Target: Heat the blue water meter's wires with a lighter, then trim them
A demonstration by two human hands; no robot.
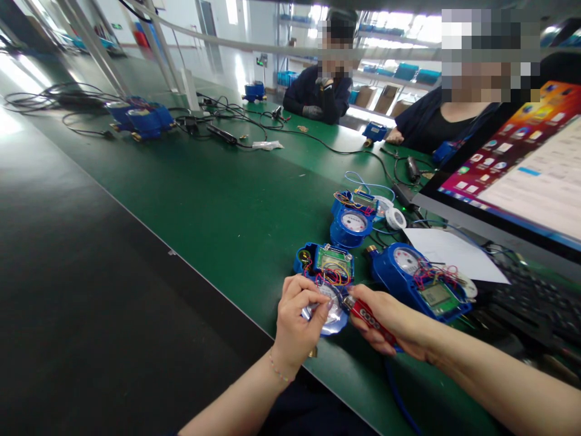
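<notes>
An opened blue meter (333,324) lies near the table's front edge, its green circuit board (333,259) and loose red, yellow and dark wires exposed. Over its round dial my left hand (300,312) pinches with thumb and forefinger; whatever is between the fingertips is too small to name. A red-handled tool (370,320) is wrapped in my right hand (385,321), its metal end touching the wires at the meter's right side. Just behind sits a second opened meter (350,227), and to the right a third (408,272) with its wires out.
A monitor (535,163) and black keyboard (535,297) stand at the right, beside white paper (454,251). More blue meters (145,118) and black cables lie along the far side. Two people (318,91) sit across the green table (218,200).
</notes>
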